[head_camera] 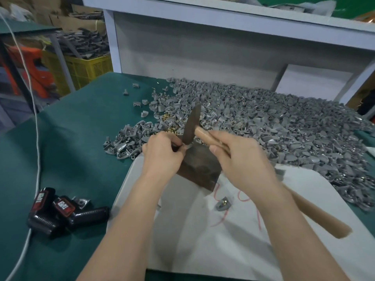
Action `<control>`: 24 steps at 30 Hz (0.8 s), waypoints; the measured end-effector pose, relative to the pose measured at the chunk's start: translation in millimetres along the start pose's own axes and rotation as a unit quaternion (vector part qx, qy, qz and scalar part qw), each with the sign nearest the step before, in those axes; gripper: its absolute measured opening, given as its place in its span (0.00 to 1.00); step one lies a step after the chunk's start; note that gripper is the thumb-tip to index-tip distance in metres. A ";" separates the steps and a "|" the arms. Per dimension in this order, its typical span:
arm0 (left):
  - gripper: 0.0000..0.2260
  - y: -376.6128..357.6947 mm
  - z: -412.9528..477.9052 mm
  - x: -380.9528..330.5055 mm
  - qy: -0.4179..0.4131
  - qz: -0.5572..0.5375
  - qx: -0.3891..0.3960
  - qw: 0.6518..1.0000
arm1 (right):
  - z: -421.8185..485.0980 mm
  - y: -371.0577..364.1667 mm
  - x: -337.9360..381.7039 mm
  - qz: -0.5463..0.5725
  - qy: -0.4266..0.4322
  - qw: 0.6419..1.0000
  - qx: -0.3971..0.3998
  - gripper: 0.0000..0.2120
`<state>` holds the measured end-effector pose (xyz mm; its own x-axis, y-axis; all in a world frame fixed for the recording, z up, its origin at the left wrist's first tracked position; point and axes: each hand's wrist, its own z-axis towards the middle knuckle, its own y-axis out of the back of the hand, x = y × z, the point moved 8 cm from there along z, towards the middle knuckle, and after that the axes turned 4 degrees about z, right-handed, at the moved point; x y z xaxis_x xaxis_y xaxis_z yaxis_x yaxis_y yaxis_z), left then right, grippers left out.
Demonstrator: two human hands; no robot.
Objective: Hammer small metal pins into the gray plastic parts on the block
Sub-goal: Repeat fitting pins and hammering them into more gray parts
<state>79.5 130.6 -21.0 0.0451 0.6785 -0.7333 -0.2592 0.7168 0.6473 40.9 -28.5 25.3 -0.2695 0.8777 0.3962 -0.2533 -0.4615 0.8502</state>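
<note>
Right grip [241, 159] is clenched round the wooden handle of a hammer [191, 124], close under its dark metal head, and left grip [162, 157] pinches a small gray part [187, 147] at the far top edge of the block [200, 167]. From where I stand, the tabletop [71, 138] is covered in green cloth, with a white shelf unit [203, 47] rising behind it and cardboard boxes stacked in the back left corner of the room. A yellow crate [89, 67] on the floor to the left is heaped with long gray pieces. A wide pile of gray plastic parts [274, 122] spreads across the far and right side of the cloth, with a small heap of brass pins [170, 120] at its near left edge, just beyond the hands. The dark block sits on the far end of a white tray [253, 250] marked with red scribbles, and one gray piece with brass in it [223, 203] lies alone on that tray, near the block. Black battery packs [60, 211] lie on the cloth to the left, beside a white cable [37, 138]. The hammer head stands nearly upright, its lower end right by the pinched part; the blur hides whether they touch, and I cannot make out a pin there.
</note>
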 end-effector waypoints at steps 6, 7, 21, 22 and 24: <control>0.04 -0.9 0.8 1.7 0.009 -0.005 -0.005 1.000 | 4.6 29.1 0.8 0.062 0.034 0.987 -0.144 0.17; 0.03 -0.5 1.3 1.5 0.007 0.000 -0.006 1.000 | 5.7 15.7 -0.8 0.039 0.024 0.996 -0.081 0.17; 0.05 -0.3 1.6 2.1 0.008 0.028 -0.006 1.000 | 5.4 -0.9 -10.9 0.011 -0.001 1.000 -0.029 0.17; 0.04 -0.6 1.3 2.3 0.008 0.029 -0.007 1.000 | 6.1 3.0 -14.5 0.034 -0.009 0.998 -0.050 0.16; 0.02 -0.3 2.0 2.3 0.003 0.040 -0.011 0.999 | 10.2 7.7 -30.2 0.070 -0.048 0.993 -0.088 0.15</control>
<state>81.7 132.3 -22.5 0.0175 0.7329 -0.6801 -0.2838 0.6558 0.6995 56.6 -57.3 23.4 -0.2265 0.8079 0.5441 -0.3805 -0.5876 0.7141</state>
